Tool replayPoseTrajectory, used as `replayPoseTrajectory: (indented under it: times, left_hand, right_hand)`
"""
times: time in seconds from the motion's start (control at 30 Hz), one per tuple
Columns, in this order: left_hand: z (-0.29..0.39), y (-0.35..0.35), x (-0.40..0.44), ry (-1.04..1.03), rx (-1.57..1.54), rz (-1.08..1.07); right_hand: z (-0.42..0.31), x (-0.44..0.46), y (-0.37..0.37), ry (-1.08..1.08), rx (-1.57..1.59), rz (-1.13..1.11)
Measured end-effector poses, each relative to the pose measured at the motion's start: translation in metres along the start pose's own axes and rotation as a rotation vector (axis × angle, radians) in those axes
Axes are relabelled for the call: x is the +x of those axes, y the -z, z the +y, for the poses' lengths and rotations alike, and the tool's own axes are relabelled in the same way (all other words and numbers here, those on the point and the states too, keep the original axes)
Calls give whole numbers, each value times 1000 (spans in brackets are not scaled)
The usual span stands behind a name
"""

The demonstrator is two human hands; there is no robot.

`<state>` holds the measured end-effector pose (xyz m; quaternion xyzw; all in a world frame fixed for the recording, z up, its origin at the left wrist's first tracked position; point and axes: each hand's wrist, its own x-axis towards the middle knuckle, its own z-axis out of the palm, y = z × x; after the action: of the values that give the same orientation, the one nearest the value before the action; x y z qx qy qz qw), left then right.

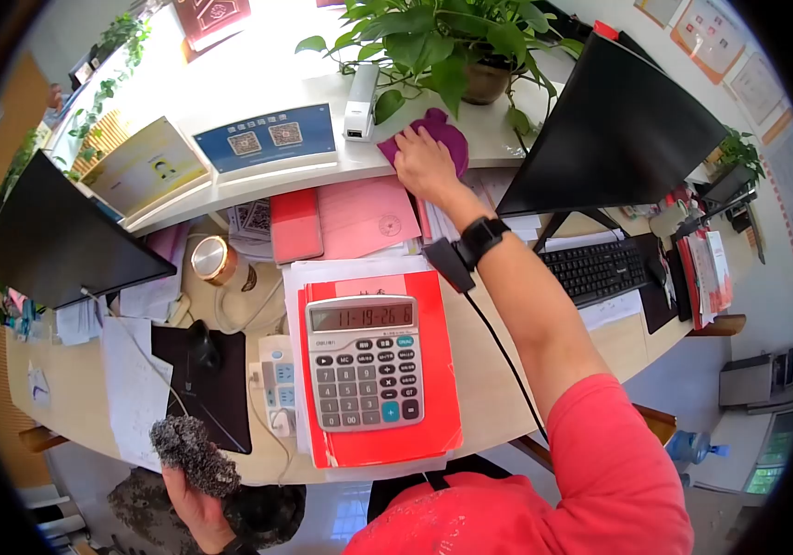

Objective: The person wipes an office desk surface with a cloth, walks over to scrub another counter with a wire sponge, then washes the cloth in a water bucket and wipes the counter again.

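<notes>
My right hand (426,165) reaches out to the raised white counter and presses a purple cloth (452,139) against its surface, fingers bent over the fabric. A white stapler-like device (361,104) stands just left of the cloth. Low at the left, my left hand (195,511) grips a dark grey, shaggy clump (195,453); its exact kind I cannot make out. Between my arms, a large calculator (366,365) lies on a red folder (438,370), its display lit with digits.
Monitors stand at the left (63,231) and right (609,139). A potted plant (489,81) and a blue QR-code sign (267,139) are on the counter (322,176). A keyboard (595,271), a gold-lidded jar (213,259) and a power strip (278,375) occupy the desk. A black cable hangs from my right wrist.
</notes>
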<state>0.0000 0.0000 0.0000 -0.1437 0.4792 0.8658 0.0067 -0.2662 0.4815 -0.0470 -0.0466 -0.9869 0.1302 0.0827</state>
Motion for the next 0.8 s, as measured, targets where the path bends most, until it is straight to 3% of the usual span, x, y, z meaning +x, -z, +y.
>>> replayPoseTrajectory:
  times: [0.07,0.17,0.2,0.3,0.43,0.67,0.8]
  left_hand:
    - [-3,-8,-9,39,-22,8]
    - [5,-26,29,-59,120,-10]
    - [-1,-6,38,14,-17,-5]
    - [-4,10,53,42,-5,-35]
    - [-2,11,60,64,-4,-22]
    - [-6,4,67,52,5,-22]
    - [-3,32,70,112,-29,-64]
  right_hand:
    - [18,3,10,30,-18,-49]
    - [15,65,-17,56,44,17]
    - [20,71,-16,56,27,24]
    - [31,85,-10,73,-9,23]
    - [40,76,-16,-65,54,141]
    - [53,46,4,-472,-6,111]
    - [75,54,6,-568,-39,165]
